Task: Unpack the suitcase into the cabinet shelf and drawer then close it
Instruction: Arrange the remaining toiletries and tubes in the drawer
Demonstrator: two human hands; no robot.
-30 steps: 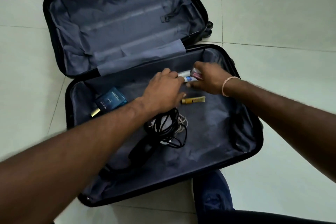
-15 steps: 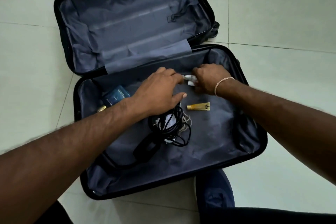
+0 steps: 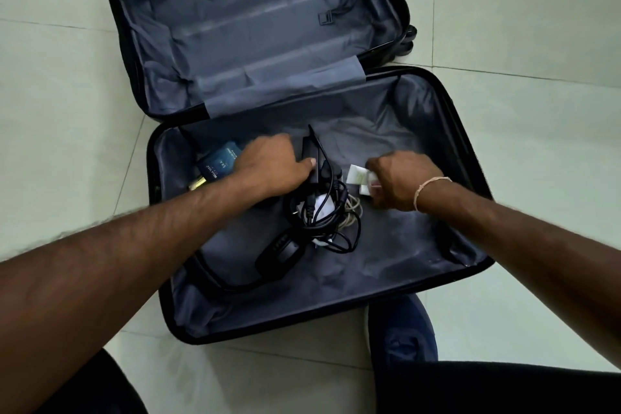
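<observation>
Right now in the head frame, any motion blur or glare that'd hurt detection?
Head view: the right hand and the white tubes it grips are motion-smeared; the left hand on the black adapter is softer at the fingers only. Head view: dim, even light, no glare on the suitcase lining; black cables merge into shadow. Head view: wide-angle bending at the edges.

The scene is viewed from one head-worn wide-angle camera, aimed steeply down and forward, close over the open suitcase on the floor.
</observation>
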